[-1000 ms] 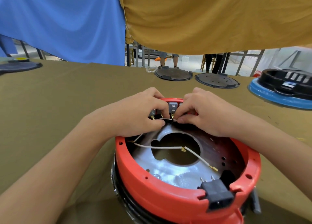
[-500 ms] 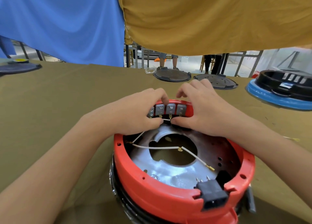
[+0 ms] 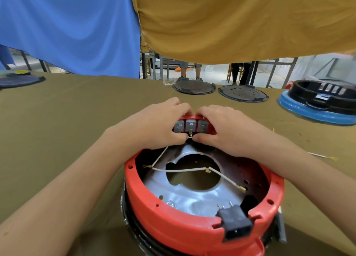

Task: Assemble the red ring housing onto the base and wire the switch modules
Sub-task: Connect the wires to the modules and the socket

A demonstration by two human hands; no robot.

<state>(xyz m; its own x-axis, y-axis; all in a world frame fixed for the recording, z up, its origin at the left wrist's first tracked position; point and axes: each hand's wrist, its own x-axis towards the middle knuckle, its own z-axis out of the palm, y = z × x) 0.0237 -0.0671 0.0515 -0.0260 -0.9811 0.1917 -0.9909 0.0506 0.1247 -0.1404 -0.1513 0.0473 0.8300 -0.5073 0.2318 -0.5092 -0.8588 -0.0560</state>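
The red ring housing (image 3: 173, 215) sits on a dark base at the table's near edge, with a shiny metal plate (image 3: 194, 199) inside. Three grey switch modules (image 3: 190, 125) stand in a row in the ring's far wall. My left hand (image 3: 159, 124) and my right hand (image 3: 217, 128) grip that far wall from either side. Both thumbs pinch a white wire (image 3: 161, 155) whose brass terminal meets the middle module. More white wire (image 3: 185, 170) with brass terminals lies across the plate's opening. A black power socket (image 3: 236, 224) is fitted in the near wall.
Two dark round plates (image 3: 193, 87) (image 3: 242, 93) lie at the table's far edge. At the far right stands a black housing on a blue base (image 3: 316, 113). Another dark disc (image 3: 19, 80) lies far left. Loose wire (image 3: 319, 155) rests on the cloth at the right. Blue and ochre cloths hang behind.
My fingers have lifted off the switch row, so the three modules now show. Both thumbs stayed pinched on the wire at the middle module.
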